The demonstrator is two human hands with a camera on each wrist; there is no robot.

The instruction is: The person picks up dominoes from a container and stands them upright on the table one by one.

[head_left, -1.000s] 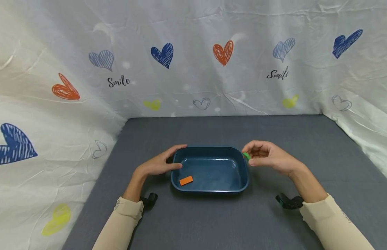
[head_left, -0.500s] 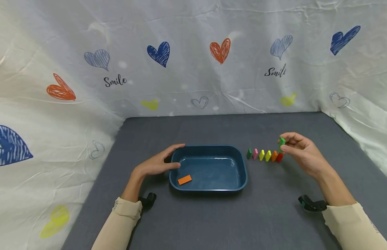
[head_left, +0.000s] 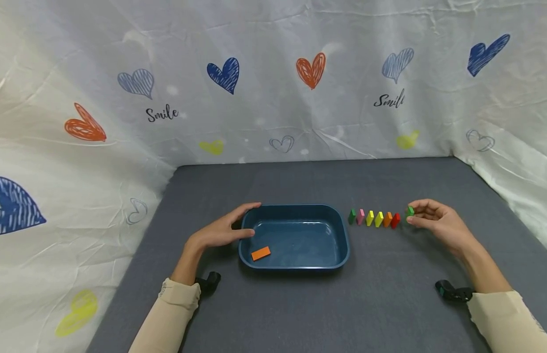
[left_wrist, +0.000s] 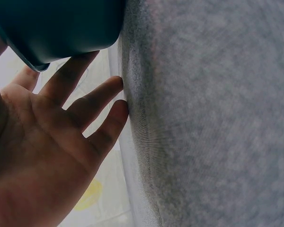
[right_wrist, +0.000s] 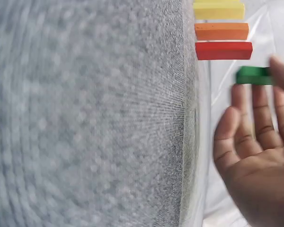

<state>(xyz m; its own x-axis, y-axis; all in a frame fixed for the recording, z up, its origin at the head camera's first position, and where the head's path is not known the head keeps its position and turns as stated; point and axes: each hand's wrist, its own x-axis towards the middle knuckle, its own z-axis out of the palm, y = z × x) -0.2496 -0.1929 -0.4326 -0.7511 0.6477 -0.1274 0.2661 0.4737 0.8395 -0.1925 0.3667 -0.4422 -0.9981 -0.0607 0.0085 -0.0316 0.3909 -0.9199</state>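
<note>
My left hand (head_left: 220,233) grips the left end of a dark blue tray (head_left: 299,247), thumb over the rim inside and fingers along the outer wall. An orange domino (head_left: 261,253) lies flat in the tray's near left corner. Between thumb and fingers, my right hand (head_left: 443,225) pinches a green domino (right_wrist: 253,75), raised above the cloth just right of the standing row. That row ends in a red domino (head_left: 395,220), with an orange domino (right_wrist: 221,31), two yellow dominoes, a pink domino (head_left: 360,216) and a dark green domino (head_left: 352,216) leftward.
Dark grey cloth (head_left: 317,314) covers the table. A white curtain (head_left: 264,108) printed with hearts hangs behind and at the sides. The dark green domino stands close to the tray's right wall.
From beside the tray's right rim, my right hand has moved right with the green domino, past the row, then lowered it. The standing row came into view. My left hand stays on the tray.
</note>
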